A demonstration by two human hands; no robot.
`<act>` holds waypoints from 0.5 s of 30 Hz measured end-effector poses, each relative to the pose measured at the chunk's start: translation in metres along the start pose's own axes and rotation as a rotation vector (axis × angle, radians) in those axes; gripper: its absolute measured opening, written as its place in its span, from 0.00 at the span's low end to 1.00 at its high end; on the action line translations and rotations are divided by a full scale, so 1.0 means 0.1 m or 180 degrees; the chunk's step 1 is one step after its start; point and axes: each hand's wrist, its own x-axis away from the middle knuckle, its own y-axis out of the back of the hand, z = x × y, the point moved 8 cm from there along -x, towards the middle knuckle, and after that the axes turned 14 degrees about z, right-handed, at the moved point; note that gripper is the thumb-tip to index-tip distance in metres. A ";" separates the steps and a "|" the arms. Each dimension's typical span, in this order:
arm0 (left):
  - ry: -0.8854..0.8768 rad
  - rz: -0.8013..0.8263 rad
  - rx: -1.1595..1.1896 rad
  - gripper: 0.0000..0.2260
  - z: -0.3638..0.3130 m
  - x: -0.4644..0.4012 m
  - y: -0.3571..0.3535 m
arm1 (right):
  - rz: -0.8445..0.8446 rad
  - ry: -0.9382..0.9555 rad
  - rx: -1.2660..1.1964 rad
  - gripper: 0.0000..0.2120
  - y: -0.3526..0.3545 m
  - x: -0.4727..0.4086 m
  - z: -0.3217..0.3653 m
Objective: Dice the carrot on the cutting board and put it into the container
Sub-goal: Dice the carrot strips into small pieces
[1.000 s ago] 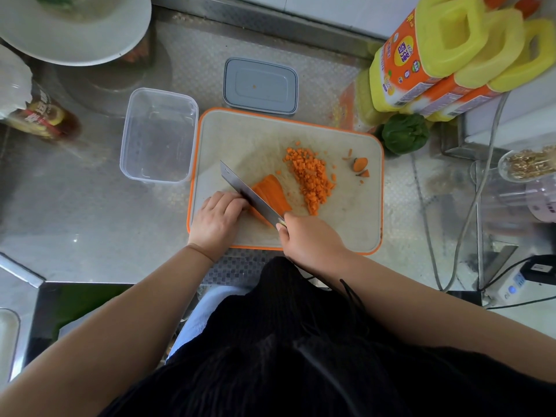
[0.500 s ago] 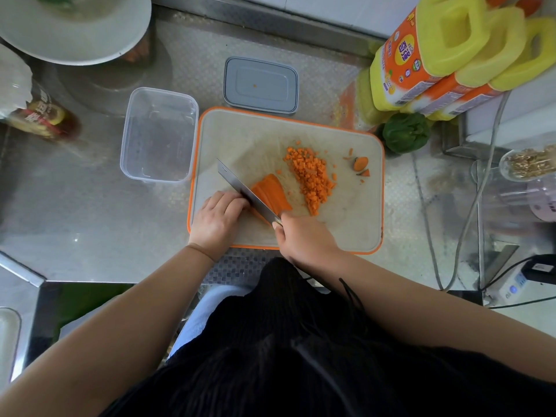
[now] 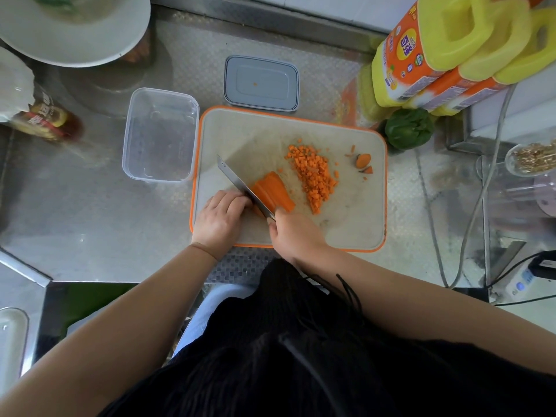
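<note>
Now the carrot [image 3: 272, 192] points from 11 to 5 o'clock; left hand [image 3: 219, 218] curls on it, right hand [image 3: 296, 234] grips the knife [image 3: 240, 185]

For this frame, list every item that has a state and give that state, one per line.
Container: open, empty.
Lid: off, lying flat behind the cutting board.
Carrot piece: uncut, under the knife.
Diced carrot: piled on the board.
Knife: blade across the carrot.
Left hand: fingers curled, steadying the carrot.
Right hand: grips the knife handle.
</note>
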 end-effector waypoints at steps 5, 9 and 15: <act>0.0010 0.0061 0.0063 0.07 0.01 0.00 -0.02 | 0.0001 -0.0011 -0.0030 0.09 -0.07 -0.05 -0.02; 0.0230 0.0187 0.0059 0.06 -0.01 -0.02 0.02 | -0.0096 0.0126 -0.0135 0.10 -0.04 -0.05 -0.01; 0.1341 0.0519 0.0301 0.15 0.03 0.10 -0.06 | 0.0093 0.0339 -0.0364 0.13 -0.08 0.04 0.01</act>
